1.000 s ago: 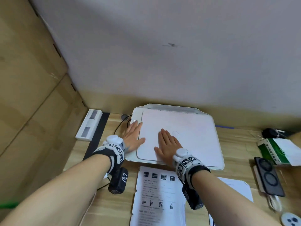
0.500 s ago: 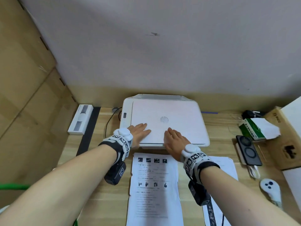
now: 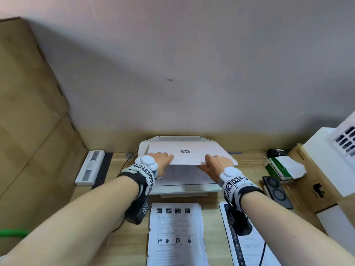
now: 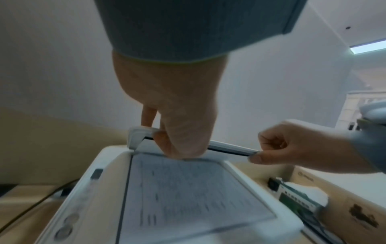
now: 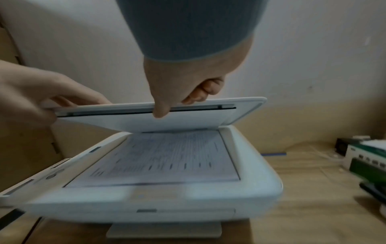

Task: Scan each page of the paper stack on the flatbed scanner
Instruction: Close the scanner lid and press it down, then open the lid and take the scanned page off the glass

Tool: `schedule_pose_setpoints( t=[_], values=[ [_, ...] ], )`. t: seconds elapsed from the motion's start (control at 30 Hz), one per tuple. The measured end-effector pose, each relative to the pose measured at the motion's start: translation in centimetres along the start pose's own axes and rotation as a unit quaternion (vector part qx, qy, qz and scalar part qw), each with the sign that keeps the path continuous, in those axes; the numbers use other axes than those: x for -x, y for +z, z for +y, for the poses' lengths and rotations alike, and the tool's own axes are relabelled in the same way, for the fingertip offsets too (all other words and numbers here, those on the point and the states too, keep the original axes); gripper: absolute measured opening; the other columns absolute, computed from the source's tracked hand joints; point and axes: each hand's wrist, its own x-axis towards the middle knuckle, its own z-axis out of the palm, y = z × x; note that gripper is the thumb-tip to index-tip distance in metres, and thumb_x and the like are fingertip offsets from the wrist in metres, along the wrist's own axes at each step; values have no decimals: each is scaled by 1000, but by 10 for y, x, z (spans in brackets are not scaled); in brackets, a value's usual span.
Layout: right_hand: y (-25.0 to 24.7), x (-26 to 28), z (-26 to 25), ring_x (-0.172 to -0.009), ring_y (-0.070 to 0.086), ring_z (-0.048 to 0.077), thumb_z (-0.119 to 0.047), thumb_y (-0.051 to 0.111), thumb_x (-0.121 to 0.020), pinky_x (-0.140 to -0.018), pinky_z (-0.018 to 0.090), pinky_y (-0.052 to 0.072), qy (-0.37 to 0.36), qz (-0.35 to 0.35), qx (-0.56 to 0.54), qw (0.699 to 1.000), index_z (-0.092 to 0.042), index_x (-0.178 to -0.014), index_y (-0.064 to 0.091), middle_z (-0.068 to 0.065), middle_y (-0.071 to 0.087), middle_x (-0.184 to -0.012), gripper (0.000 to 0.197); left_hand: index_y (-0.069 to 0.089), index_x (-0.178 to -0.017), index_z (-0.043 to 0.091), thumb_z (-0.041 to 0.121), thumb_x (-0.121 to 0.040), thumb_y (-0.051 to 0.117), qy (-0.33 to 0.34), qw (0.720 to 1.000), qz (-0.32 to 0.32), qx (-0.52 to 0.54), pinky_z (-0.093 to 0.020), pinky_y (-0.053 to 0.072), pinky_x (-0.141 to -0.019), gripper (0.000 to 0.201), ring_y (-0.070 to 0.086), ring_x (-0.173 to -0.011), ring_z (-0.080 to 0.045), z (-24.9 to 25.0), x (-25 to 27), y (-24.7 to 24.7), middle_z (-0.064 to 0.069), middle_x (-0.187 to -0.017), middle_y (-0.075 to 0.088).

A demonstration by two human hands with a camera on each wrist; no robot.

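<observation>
Head view shows both hands gripping the front edge of the scanner lid point(image 3: 189, 153), held partly raised over the HP flatbed scanner point(image 3: 184, 189). Fingers of the left hand point(image 3: 162, 159) and right hand point(image 3: 216, 162) are clamped on that edge, thumbs underneath. 1 printed page point(image 5: 158, 158) lies on the glass. On the bench point(image 3: 211, 227), a printed stack point(image 3: 175, 235) sits before the scanner, with another sheet point(image 3: 247, 246) beside it; which pile is already scanned cannot be told, so pages likely remain.

Wooden surface point(image 3: 211, 217) against the wall
On it: a white scanner point(image 3: 184, 189), two printed sheets point(image 3: 175, 233) in front, a cardboard box point(image 3: 315, 181) at right.
</observation>
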Motion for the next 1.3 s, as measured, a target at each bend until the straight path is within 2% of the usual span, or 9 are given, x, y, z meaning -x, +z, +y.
schedule_pose_setpoints(
  t=[0.17, 0.27, 0.33, 0.4, 0.47, 0.63, 0.93, 1.13, 1.3],
  values=[
    [-43, -23, 7, -94, 65, 30, -63, 46, -96, -66, 34, 38, 12, 86, -50, 995, -21, -93, 44, 2, 68, -98, 42, 51, -108, 20, 7, -70, 51, -19, 998, 40, 40, -39, 54, -74, 40, 60, -89, -30, -23, -9, -40, -3, -102, 63],
    [-64, -44, 8, -96, 64, 29, -54, 49, -99, -66, 33, 37, 39, 130, -96, 986, -19, -103, 46, 2, 66, -100, 35, 49, -122, 20, 6, -76, 50, -23, 992, 96, 77, -38, 51, -79, 49, 60, -102, -31, -34, -19, -54, -3, -113, 62],
    [-75, -56, 6, -98, 62, 29, -43, 51, -99, -68, 34, 37, 55, 155, -141, 976, -20, -105, 45, 2, 63, -103, 24, 44, -137, 20, 4, -79, 50, -33, 981, 176, 76, -40, 44, -97, 61, 51, -123, -26, -41, -28, -60, -1, -134, 54],
    [-82, -71, 6, -103, 59, 29, -32, 51, -98, -72, 35, 41, 58, 170, -173, 968, -20, -110, 45, 2, 60, -110, 18, 37, -145, 16, 3, -78, 52, -42, 963, 258, 62, -47, 24, -115, 70, 31, -141, -19, -49, -43, -62, -1, -151, 39],
    [-86, -88, 6, -110, 54, 27, -26, 49, -97, -76, 36, 43, 49, 174, -177, 967, -18, -116, 45, 2, 56, -118, 21, 33, -149, 14, 1, -75, 56, -51, 950, 299, 67, -50, 14, -119, 78, 20, -147, -19, -56, -59, -63, -3, -158, 27],
    [-80, -127, 8, -123, 45, 24, -19, 51, -93, -81, 38, 47, 34, 159, -178, 970, -15, -131, 44, 4, 49, -131, 39, 29, -151, 11, 0, -64, 58, -49, 934, 351, 37, -51, 11, -120, 92, 8, -150, -24, -65, -86, -59, -7, -163, 11],
    [-1, -143, 6, -127, 46, 29, -14, 51, -92, -95, 38, 44, 19, 52, -206, 977, -10, -141, 40, 8, 44, -141, 51, 21, -153, 13, 2, -78, 51, -51, 967, 233, 92, -40, 4, -122, 82, -1, -151, -19, -74, -91, -6, -4, -163, 5],
    [85, -100, -13, -131, 43, 30, -25, 50, -95, -96, 43, 47, -80, -78, -152, 982, -19, -144, 35, 5, 36, -150, 52, 19, -154, 14, 4, -85, 46, -50, 976, 123, 170, -38, 5, -122, 75, 2, -150, -17, -58, -57, 57, -2, -163, 6],
    [111, -64, -31, -112, 45, 29, -39, 42, -94, -74, 37, 45, -76, -22, -88, 993, -20, -129, 40, 4, 41, -132, 40, 17, -155, 16, 19, -98, 38, -3, 979, 56, 196, -31, 7, -121, 61, 7, -150, -15, -31, -25, 115, -1, -163, 9]
  ],
)
